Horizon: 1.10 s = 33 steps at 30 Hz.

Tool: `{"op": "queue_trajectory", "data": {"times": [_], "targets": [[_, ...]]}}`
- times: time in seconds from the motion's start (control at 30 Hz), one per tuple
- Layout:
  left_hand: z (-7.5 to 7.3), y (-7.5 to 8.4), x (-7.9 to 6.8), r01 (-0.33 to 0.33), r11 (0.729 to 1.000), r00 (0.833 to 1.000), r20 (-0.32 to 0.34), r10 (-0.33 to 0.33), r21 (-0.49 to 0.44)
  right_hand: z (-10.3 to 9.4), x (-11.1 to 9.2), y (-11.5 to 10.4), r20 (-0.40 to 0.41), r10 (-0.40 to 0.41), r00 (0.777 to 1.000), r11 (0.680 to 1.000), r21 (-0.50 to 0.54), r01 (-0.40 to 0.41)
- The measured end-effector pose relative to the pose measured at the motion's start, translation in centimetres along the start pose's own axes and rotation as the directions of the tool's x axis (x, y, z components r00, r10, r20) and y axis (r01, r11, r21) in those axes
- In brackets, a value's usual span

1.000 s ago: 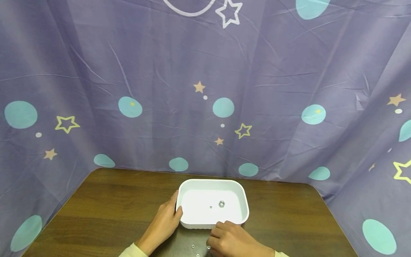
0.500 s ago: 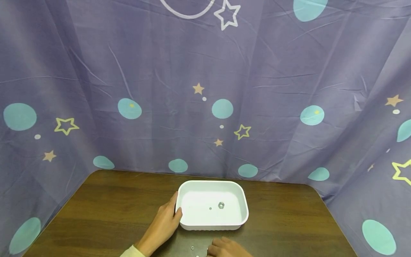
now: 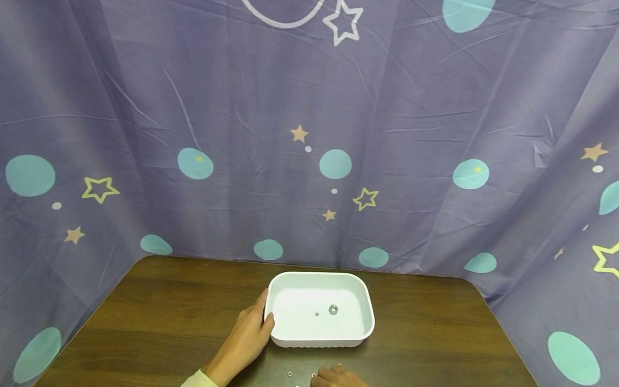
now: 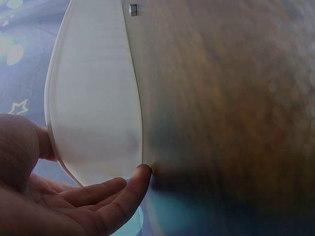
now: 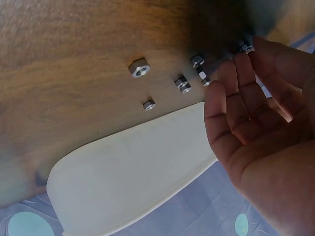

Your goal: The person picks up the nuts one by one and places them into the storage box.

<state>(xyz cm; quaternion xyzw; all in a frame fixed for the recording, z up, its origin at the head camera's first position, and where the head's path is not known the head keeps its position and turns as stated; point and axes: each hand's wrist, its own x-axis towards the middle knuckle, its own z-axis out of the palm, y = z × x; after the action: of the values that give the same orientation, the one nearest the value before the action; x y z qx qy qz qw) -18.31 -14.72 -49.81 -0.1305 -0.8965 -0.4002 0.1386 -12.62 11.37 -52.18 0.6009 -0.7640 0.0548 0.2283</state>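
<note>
A white rectangular tray (image 3: 319, 343) sits on the wooden table. Inside it lie a larger hex nut (image 3: 333, 309) and a tiny nut (image 3: 317, 314). My left hand (image 3: 246, 333) holds the tray's left side, thumb at the rim and fingers along the outer wall; the left wrist view has these fingers (image 4: 115, 201) under the wall. In front of the tray, my right hand (image 3: 337, 377) is partly cut off by the head view's lower edge. From the right wrist, the right hand (image 5: 261, 113) has its thumb and fingertips around a small dark nut (image 5: 244, 46).
Several loose nuts lie on the table in front of the tray, among them a larger nut (image 5: 139, 68), a small nut (image 5: 149, 104) and a paired clump of nuts (image 5: 182, 84). A purple patterned curtain (image 3: 271, 161) hangs behind the table (image 3: 184, 306).
My right hand has drawn back from the tray's front edge toward the nuts near me, at the bottom of the view. The left hand stays on the tray.
</note>
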Motion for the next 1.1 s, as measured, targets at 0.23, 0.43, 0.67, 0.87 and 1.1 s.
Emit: {"op": "queue_trajectory", "data": {"times": [0.23,0.43,0.67,0.87,1.1], "targets": [[0.1,-0.1,0.0,-0.005,1.0,1.0,-0.031,0.005,0.022,0.5,-0.4,-0.1,-0.031,-0.001,1.0,0.999,-0.037,0.0],[0.1,-0.1,-0.1,-0.01,1.0,1.0,-0.029,0.01,0.01,0.7,-0.9,-0.5,-0.051,0.005,0.999,0.997,-0.07,-0.008],[0.2,-0.2,0.0,-0.025,0.999,0.998,-0.05,0.027,0.032,0.8,-0.9,-0.5,-0.085,0.014,0.996,0.997,-0.078,-0.02],[0.2,-0.1,-0.1,-0.011,1.0,0.999,-0.034,0.012,0.024,-0.4,0.0,-0.1,-0.041,-0.007,0.999,1.0,-0.012,0.006],[0.2,0.0,-0.1,-0.007,1.0,1.0,-0.017,0.007,0.012,-2.5,1.1,0.9,0.023,-0.016,1.0,0.998,-0.059,0.017]]}}
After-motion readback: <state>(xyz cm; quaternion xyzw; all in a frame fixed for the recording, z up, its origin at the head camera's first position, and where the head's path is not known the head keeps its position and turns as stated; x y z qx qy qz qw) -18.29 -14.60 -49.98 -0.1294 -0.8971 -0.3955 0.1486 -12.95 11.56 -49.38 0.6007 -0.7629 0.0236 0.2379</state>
